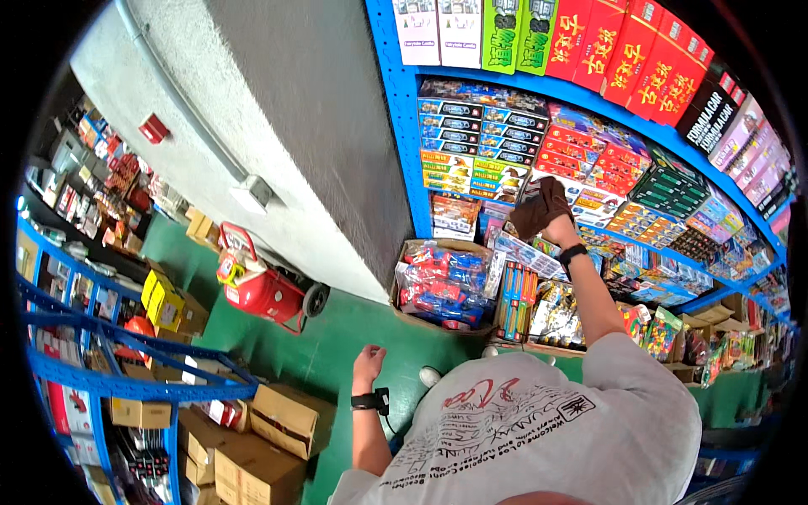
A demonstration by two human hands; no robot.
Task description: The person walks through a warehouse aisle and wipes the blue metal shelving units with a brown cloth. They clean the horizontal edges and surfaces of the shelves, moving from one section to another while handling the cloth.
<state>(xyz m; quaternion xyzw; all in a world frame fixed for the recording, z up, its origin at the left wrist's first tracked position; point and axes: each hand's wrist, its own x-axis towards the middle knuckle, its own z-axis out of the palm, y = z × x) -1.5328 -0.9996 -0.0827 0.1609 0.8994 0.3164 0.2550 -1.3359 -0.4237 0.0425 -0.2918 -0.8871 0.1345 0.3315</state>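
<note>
A crumpled dark brown cloth [539, 207] is bunched in my right hand [560, 229], whose fingers are mostly covered by it. That arm reaches forward to the shelf, and the cloth is against the fronts of stacked toy boxes [497, 130]. Below the cloth lie flat, colourful packages [532, 255] on a lower level. My left hand [369, 364] hangs over the green floor with its fingers loosely bent and nothing visible in it. Both wrists wear black bands.
A blue metal shelf rack [402, 101] curves along the right. An open carton [402, 313] of bagged red and blue toys stands by the pillar [337, 194]. A red wheeled tank [263, 293] sits left of it. Brown cartons [261, 467] are piled at lower left.
</note>
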